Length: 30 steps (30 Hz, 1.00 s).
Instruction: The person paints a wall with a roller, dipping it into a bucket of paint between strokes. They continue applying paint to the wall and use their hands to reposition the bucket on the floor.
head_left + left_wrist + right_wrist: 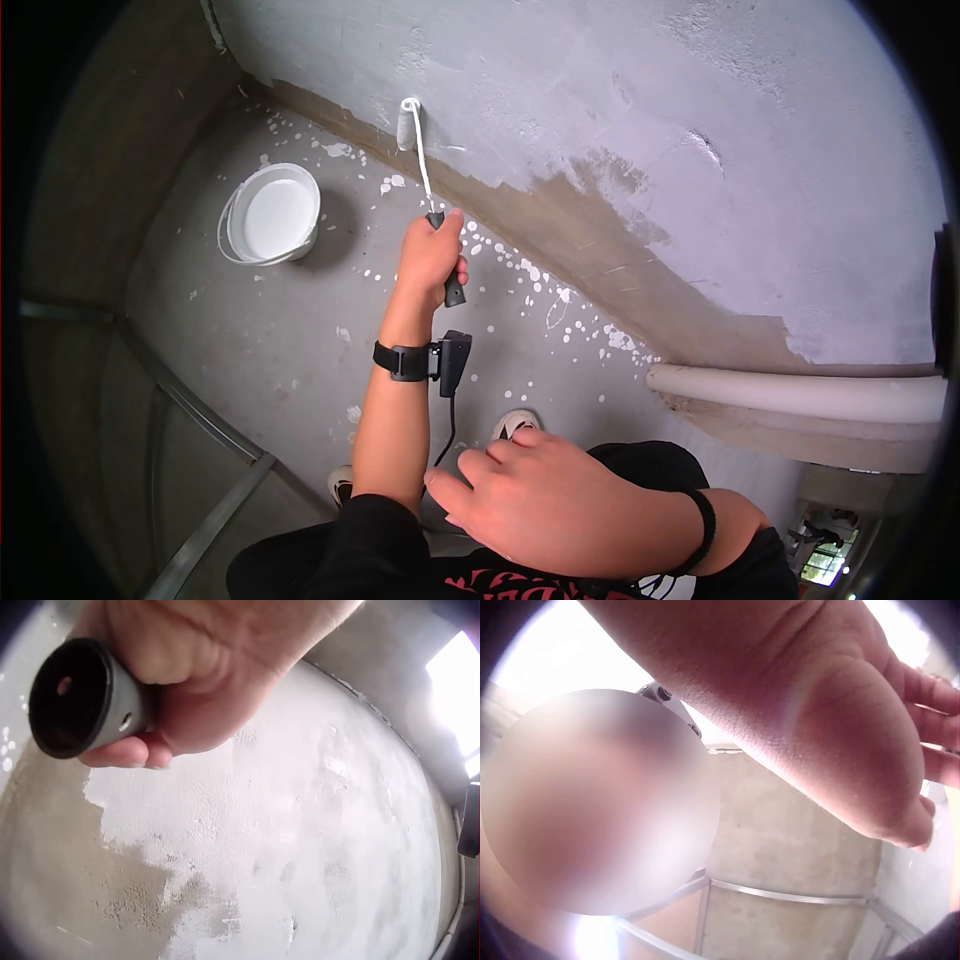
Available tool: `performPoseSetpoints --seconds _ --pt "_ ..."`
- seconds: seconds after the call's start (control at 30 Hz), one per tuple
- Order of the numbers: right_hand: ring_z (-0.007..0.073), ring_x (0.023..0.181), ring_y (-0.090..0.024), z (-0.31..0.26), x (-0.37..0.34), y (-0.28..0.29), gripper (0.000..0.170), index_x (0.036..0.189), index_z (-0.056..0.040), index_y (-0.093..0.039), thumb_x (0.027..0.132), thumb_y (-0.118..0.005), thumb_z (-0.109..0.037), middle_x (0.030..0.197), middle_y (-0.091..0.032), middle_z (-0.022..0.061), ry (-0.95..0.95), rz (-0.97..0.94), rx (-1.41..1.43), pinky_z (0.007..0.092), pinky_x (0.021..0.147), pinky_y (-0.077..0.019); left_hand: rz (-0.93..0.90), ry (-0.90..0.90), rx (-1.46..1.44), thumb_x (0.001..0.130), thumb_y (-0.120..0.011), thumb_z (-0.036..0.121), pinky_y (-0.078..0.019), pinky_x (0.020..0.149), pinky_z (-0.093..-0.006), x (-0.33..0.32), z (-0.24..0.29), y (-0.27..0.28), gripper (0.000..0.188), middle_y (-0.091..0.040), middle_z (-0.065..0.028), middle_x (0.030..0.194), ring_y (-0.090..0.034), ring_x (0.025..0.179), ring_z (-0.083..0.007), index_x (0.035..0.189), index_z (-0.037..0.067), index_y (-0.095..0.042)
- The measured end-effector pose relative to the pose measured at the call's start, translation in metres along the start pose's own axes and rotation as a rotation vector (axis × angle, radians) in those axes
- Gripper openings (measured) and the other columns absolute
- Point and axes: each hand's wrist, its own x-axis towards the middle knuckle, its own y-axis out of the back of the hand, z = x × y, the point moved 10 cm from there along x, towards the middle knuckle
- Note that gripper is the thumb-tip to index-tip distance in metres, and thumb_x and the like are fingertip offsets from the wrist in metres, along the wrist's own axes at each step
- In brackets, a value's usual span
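Partly whitened wall (600, 100): your left hand (428, 258) grips the paint roller (407, 128); your right hand (540, 505) is relaxed, fingers loosely bent.

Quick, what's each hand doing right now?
Left hand: closed round the roller handle.
Right hand: open, relaxed, nothing seen in it.

A paint-spattered grey floor (400, 300) meets a patchy white-and-brown wall (620, 130).
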Motion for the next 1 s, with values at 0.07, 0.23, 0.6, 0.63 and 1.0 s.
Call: performPoseSetpoints --seconds 0.07,0.23,0.6,0.63,1.0 --pt "0.0212 0.063 -0.061 0.001 -0.001 0.0 0.021 0.097 -0.006 -0.056 0.083 -0.067 -0.017 0.072 -0.055 0.0051 0.0 0.002 0.007 0.0319 0.064 -0.0474 -0.01 0.017 -0.058 0.097 -0.056 0.022 -0.0394 0.036 -0.0309 -0.001 -0.001 -0.007 0.029 -0.046 -0.0031 0.061 -0.047 0.043 -0.0134 0.078 0.005 -0.044" --pt "0.0215 0.063 -0.061 0.006 -0.001 -0.001 0.022 0.097 -0.006 -0.055 0.082 -0.067 -0.018 0.072 -0.055 0.0051 0.008 -0.034 -0.001 0.0322 0.064 -0.048 -0.116 0.129 -0.216 0.099 -0.056 0.022 -0.0402 0.036 -0.0325 -0.017 -0.017 -0.034 0.03 -0.045 -0.0034 0.06 -0.047 0.043 -0.0137 0.079 0.005 -0.041" --pt "0.018 0.062 -0.059 -0.012 -0.001 0.011 0.021 0.096 -0.0056 -0.057 0.079 -0.065 -0.015 0.071 -0.056 0.0032 0.081 0.02 0.0 0.0285 0.062 -0.0432 -0.245 0.219 -0.246 0.1 -0.054 0.022 -0.0394 0.036 -0.0326 -0.066 -0.054 -0.086 0.029 -0.043 -0.0032 0.056 -0.045 0.039 -0.0138 0.082 0.005 -0.038" --pt "0.0171 0.062 -0.059 -0.014 -0.002 0.014 0.021 0.096 -0.0051 -0.058 0.078 -0.064 -0.014 0.07 -0.056 0.0026 0.091 0.051 -0.013 0.0277 0.063 -0.0424 -0.273 0.23 -0.231 0.1 -0.054 0.022 -0.039 0.036 -0.0325 -0.071 -0.056 -0.091 0.029 -0.043 -0.0034 0.056 -0.044 0.039 -0.0138 0.082 0.005 -0.038" --pt "0.0226 0.076 -0.067 -0.028 -0.007 0.016 0.02 0.097 -0.0048 -0.067 0.085 -0.056 -0.016 0.084 -0.069 0.0093 0.002 0.162 0.032 0.0326 0.071 -0.0487 -0.403 0.373 -0.259 0.098 -0.059 0.024 -0.0372 0.038 -0.0315 -0.122 -0.069 -0.12 0.028 -0.044 -0.0036 0.063 -0.042 0.042 -0.0125 0.091 0.008 -0.037"
